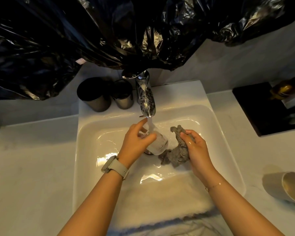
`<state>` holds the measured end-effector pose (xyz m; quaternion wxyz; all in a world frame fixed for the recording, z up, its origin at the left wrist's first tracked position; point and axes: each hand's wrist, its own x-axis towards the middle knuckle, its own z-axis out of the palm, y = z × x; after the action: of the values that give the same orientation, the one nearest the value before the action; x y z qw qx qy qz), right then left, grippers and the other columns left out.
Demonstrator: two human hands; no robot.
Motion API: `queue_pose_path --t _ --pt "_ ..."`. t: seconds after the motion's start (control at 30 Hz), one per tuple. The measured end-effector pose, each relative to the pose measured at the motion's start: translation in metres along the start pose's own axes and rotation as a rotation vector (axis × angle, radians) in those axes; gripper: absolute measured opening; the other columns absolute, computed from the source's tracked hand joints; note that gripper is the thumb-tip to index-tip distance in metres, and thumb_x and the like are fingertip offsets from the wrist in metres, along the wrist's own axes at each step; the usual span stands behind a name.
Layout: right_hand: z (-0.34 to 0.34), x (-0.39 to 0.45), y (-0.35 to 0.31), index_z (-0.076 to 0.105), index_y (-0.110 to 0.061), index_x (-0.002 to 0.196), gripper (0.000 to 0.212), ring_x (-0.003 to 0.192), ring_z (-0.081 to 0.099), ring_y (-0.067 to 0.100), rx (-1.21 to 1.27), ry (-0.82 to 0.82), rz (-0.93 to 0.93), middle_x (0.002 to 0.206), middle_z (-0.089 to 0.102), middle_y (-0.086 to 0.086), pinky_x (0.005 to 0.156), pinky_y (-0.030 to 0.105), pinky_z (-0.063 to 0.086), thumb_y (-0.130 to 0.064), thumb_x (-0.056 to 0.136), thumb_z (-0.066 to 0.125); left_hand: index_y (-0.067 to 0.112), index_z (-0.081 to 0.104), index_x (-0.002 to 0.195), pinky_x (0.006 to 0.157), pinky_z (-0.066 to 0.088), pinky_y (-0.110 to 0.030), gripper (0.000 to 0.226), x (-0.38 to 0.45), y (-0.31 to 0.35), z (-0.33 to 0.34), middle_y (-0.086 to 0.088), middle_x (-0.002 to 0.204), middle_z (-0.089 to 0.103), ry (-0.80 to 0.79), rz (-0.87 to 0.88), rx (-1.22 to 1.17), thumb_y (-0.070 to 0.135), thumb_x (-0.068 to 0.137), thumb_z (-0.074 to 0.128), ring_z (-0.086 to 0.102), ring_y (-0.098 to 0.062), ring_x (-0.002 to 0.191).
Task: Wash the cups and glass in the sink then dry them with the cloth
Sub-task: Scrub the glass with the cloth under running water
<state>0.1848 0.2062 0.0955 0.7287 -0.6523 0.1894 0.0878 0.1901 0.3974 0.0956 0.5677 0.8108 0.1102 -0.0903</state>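
A: Glass (157,145) on its side, low in the sink (216,116), mouth turned up into the tap's (147,103) stream so water floods inside.

B: Left hand (136,142) wraps it to steady it. Right hand (195,147) bunches the grey cloth (179,153) just beside, clear of the stream, ready.

A: Two dark cups (94,95) wait behind the basin; a pale one (292,188) sits far right.

black plastic sheet (75,31) above, chrome faucet (146,101) running, black tray (259,109) at right
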Motion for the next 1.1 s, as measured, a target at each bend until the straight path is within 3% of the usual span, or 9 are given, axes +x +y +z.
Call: queue_pose_path --t 0.07,0.13,0.23,0.37,0.5,0.63,0.77,0.93,1.1 --pt "0.002 -0.005 -0.001 0.065 -0.017 0.086 0.011 0.07 0.06 0.002 -0.082 -0.005 -0.082 0.078 0.065 -0.007 0.064 0.013 0.049 -0.009 0.092 0.061 0.039 0.064 0.119 0.091 0.055 -0.046 0.044 0.0 -0.004 0.003 -0.002 0.119 0.063 -0.045 -0.184 -0.297 0.048 0.077 0.057 0.062 -0.024 0.109" --pt "0.008 -0.012 0.0 0.064 -0.013 0.089 0.009 0.072 0.059 0.0 -0.165 -0.042 -0.187 0.083 0.064 -0.004 0.067 0.011 0.046 -0.005 0.091 0.062 0.026 0.07 0.103 0.091 0.053 -0.056 0.025 -0.004 -0.005 0.01 -0.01 0.109 0.069 -0.102 -0.365 -0.623 0.04 0.091 0.052 0.065 -0.033 0.105" --pt "0.025 -0.021 0.0 0.063 -0.013 0.091 0.015 0.08 0.057 -0.003 -0.276 -0.106 -0.37 0.091 0.061 0.002 0.071 0.008 0.043 0.002 0.087 0.065 0.012 0.069 0.11 0.085 0.055 -0.045 0.037 -0.009 -0.007 0.019 -0.015 0.101 0.071 -0.059 -0.597 -0.882 0.042 0.096 0.054 0.068 -0.03 0.091" --pt "0.046 -0.01 -0.006 0.068 -0.009 0.09 0.009 0.084 0.058 0.004 -0.414 -0.158 -0.556 0.09 0.058 0.002 0.074 0.009 0.043 -0.006 0.082 0.071 0.006 0.071 0.108 0.07 0.06 -0.033 0.039 -0.009 -0.008 0.019 -0.017 0.106 0.07 -0.048 -0.722 -1.123 0.04 0.093 0.058 0.07 -0.026 0.083" --pt "0.048 0.016 -0.009 0.067 -0.013 0.086 0.007 0.08 0.055 0.001 -0.473 -0.133 -0.536 0.087 0.054 0.002 0.07 0.011 0.04 -0.007 0.085 0.069 0.007 0.068 0.094 0.053 0.057 -0.026 0.035 -0.006 -0.008 0.006 -0.016 0.09 0.072 -0.004 -0.749 -1.124 0.041 0.091 0.058 0.069 -0.026 0.071" --pt "0.048 -0.004 -0.008 0.063 -0.025 0.082 0.006 0.079 0.054 0.0 -0.448 -0.275 -0.577 0.085 0.054 -0.003 0.072 0.011 0.041 -0.02 0.083 0.066 0.008 0.067 0.092 0.054 0.058 -0.027 0.031 -0.004 -0.01 0.002 -0.012 0.08 0.072 0.021 -0.694 -1.097 0.037 0.094 0.055 0.07 -0.023 0.064" --pt "0.065 0.003 -0.012 0.071 -0.012 0.089 0.005 0.083 0.058 0.006 -0.564 -0.33 -0.643 0.089 0.056 -0.002 0.073 0.018 0.047 -0.013 0.085 0.07 0.01 0.069 0.1 0.064 0.061 -0.032 0.027 -0.01 -0.011 0.012 -0.013 0.094 0.074 0.029 -0.602 -1.109 0.032 0.095 0.055 0.073 -0.022 0.079" --pt "0.068 0.009 -0.006 0.068 -0.015 0.087 0.003 0.079 0.055 -0.001 -0.414 -0.254 -0.461 0.088 0.056 0.001 0.072 0.011 0.042 -0.016 0.085 0.069 0.017 0.062 0.105 0.072 0.058 -0.036 0.024 -0.012 -0.012 0.008 -0.011 0.093 0.073 0.182 -0.453 -0.888 0.038 0.098 0.053 0.074 -0.022 0.075" --pt "0.076 0.016 -0.016 0.073 -0.013 0.09 0.012 0.085 0.069 0.021 0.008 -0.095 -0.002 0.09 0.073 0.008 0.083 0.038 0.055 -0.022 0.089 0.066 0.019 0.055 0.104 0.069 0.06 -0.035 0.019 -0.019 -0.014 0.006 -0.001 0.094 0.066 0.354 -0.306 -0.615 0.036 0.096 0.06 0.068 -0.015 0.072"
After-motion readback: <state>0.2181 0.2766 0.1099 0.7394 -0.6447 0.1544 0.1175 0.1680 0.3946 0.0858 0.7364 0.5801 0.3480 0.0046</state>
